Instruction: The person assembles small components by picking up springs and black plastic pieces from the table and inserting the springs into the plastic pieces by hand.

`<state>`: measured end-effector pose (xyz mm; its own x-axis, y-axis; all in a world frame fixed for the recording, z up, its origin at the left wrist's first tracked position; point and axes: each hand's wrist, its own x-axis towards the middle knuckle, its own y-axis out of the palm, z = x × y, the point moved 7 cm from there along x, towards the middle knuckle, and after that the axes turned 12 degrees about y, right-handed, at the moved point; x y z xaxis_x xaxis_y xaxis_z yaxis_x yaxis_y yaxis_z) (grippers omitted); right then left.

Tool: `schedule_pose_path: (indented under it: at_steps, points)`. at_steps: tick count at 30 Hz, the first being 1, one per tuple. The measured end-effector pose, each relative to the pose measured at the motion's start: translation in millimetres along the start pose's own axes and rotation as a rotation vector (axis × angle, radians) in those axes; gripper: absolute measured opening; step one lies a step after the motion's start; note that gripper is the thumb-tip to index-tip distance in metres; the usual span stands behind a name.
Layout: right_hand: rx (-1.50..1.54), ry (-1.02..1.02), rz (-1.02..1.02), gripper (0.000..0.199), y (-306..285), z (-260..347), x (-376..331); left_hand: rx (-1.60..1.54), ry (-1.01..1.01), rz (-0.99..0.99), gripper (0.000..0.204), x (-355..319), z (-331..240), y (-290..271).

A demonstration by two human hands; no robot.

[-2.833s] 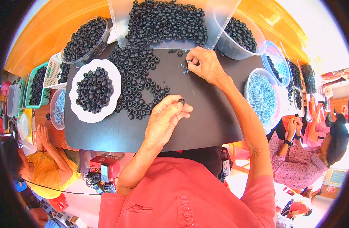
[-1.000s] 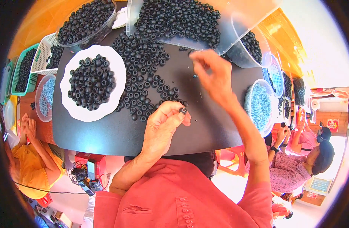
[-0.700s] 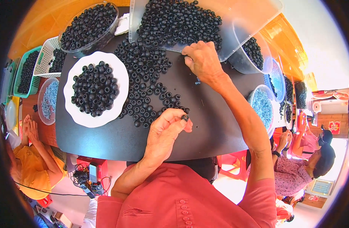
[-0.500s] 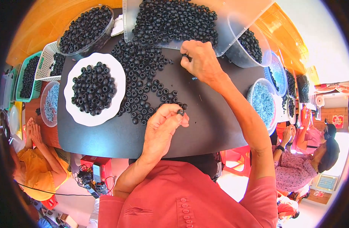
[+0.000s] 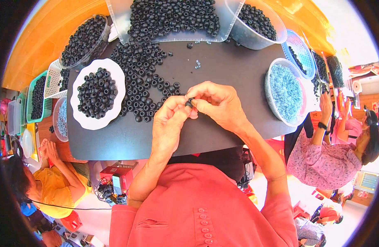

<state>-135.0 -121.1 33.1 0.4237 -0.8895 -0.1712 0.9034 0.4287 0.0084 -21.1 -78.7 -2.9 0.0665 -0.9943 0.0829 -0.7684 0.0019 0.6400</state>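
Note:
My left hand (image 5: 168,119) and my right hand (image 5: 223,106) meet over the front middle of the dark table. Between the fingertips of both hands is a small black bead-like piece (image 5: 189,103); the fingers hide part of it, and whether there is a second piece in the pinch is unclear. Just left of my left hand spreads a loose heap of black ring-shaped pieces (image 5: 140,80). A white scalloped plate (image 5: 120,99), piled with more of them, stands farther left. Beyond the hands lie a few tiny pale coils (image 5: 197,64).
A clear bin (image 5: 224,31) of black pieces tips toward the table at the back. A tub (image 5: 257,41) of black pieces and a bowl (image 5: 268,103) of pale-blue bits stand right. Baskets (image 5: 49,105) are left. People sit on both sides (image 5: 53,185), (image 5: 329,160).
My right hand has come from the bin's edge, toward me, to meet my left hand at the small black piece. The view has shifted slightly. A stray black piece now shows near the bin.

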Motion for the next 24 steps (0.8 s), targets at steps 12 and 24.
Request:
schedule_pose_path:
  at_steps: [12,24]
  points:
    - [0.083,-0.076,-0.008,0.014,-10.0,-5.4,-15.5,0.016,-0.092,0.059,0.011,-2.3,11.3,3.7]
    - [-0.286,-0.164,-0.070,0.013,-9.5,16.8,-18.1,0.154,-0.034,0.099,0.011,-4.3,12.2,0.2]
